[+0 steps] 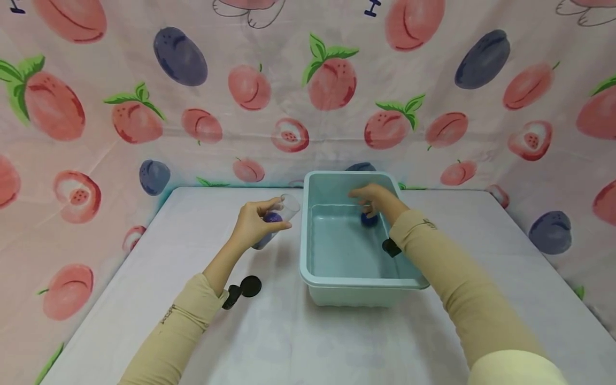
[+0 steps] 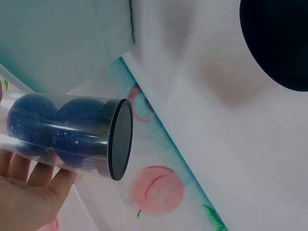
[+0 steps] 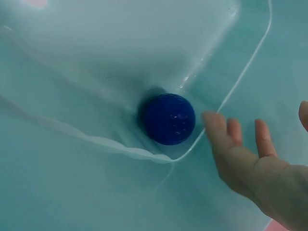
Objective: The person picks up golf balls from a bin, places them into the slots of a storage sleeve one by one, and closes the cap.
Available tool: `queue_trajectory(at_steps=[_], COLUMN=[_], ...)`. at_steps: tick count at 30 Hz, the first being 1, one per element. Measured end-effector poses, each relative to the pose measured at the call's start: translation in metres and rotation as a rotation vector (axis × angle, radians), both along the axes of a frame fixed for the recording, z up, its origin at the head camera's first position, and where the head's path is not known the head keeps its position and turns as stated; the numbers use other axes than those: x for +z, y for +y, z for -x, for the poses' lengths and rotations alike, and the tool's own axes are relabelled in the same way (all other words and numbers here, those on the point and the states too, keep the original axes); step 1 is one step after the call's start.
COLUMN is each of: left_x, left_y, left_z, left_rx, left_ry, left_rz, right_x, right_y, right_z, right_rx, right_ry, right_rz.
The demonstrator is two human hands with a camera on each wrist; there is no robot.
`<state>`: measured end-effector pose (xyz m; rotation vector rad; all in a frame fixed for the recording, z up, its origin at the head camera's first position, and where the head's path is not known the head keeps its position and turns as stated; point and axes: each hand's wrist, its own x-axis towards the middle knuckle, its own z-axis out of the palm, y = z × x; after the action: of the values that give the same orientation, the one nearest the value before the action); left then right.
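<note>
My left hand point(image 1: 250, 222) grips a clear plastic tube point(image 1: 289, 206) beside the basin, tilted with its clear end up and to the right. Inside the tube, two dark blue balls point(image 2: 79, 130) sit against a black end cap point(image 2: 121, 139). Over the far right part of the light blue basin point(image 1: 366, 283), my right hand point(image 1: 381, 199) reaches down with fingers loosely bent. A shiny blue ball point(image 3: 169, 119) lies in the basin's corner. The right fingertips point(image 3: 211, 120) are close to that ball, with a gap showing in the right wrist view.
A round black lid point(image 1: 251, 286) lies on the white table point(image 1: 289, 342) near my left forearm. Behind the table hangs a fruit-print cloth point(image 1: 313, 128). The basin's raised walls surround the loose ball.
</note>
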<state>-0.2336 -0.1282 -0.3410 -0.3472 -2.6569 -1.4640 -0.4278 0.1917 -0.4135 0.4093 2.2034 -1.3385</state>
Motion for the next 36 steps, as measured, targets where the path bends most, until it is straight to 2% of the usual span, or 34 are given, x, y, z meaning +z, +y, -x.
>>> queue_trajectory(at_steps=[1, 3, 4, 6, 8, 13, 14, 20, 23, 28, 32, 36], left_x=[0.000, -0.001, -0.001, -0.002, -0.002, -0.004, -0.004, -0.004, -0.004, -0.005, -0.005, -0.005], left_y=[0.000, -0.001, -0.002, -0.002, -0.002, -0.002, -0.002, -0.003, -0.004, -0.005, -0.007, -0.008], left_z=[0.000, 0.000, 0.000, 0.000, -0.001, -0.001, -0.001, 0.001, 0.002, 0.003, 0.003, 0.001], left_rx=[0.002, 0.011, 0.016, 0.022, 0.025, 0.018, 0.015, 0.015, 0.022, 0.025, 0.026, 0.028], left_ry=[-0.001, -0.003, -0.006, -0.011, -0.014, -0.014, -0.013, -0.012, -0.015, -0.023, -0.026, -0.035], left_rz=[0.001, 0.006, 0.008, 0.010, 0.011, 0.002, 0.000, 0.008, 0.014, 0.004, 0.005, 0.005], right_x=[-0.018, -0.046, -0.055, -0.063, -0.060, -0.032, -0.032, -0.054, -0.041, -0.050, -0.078, -0.123], right_y=[0.007, 0.018, 0.023, 0.027, 0.028, 0.017, 0.017, 0.019, 0.010, 0.004, 0.007, 0.019], right_z=[0.018, 0.046, 0.054, 0.061, 0.057, 0.023, 0.022, 0.038, 0.024, 0.025, 0.047, 0.091], right_rx=[-0.005, -0.019, -0.016, -0.001, 0.025, 0.052, 0.045, -0.011, -0.023, -0.032, -0.063, -0.077], right_ry=[-0.005, -0.017, -0.015, -0.014, -0.019, -0.007, 0.001, 0.030, 0.028, 0.057, 0.045, 0.025], right_rz=[-0.018, -0.063, -0.082, -0.116, -0.130, -0.166, -0.167, -0.132, -0.122, -0.160, -0.170, -0.205])
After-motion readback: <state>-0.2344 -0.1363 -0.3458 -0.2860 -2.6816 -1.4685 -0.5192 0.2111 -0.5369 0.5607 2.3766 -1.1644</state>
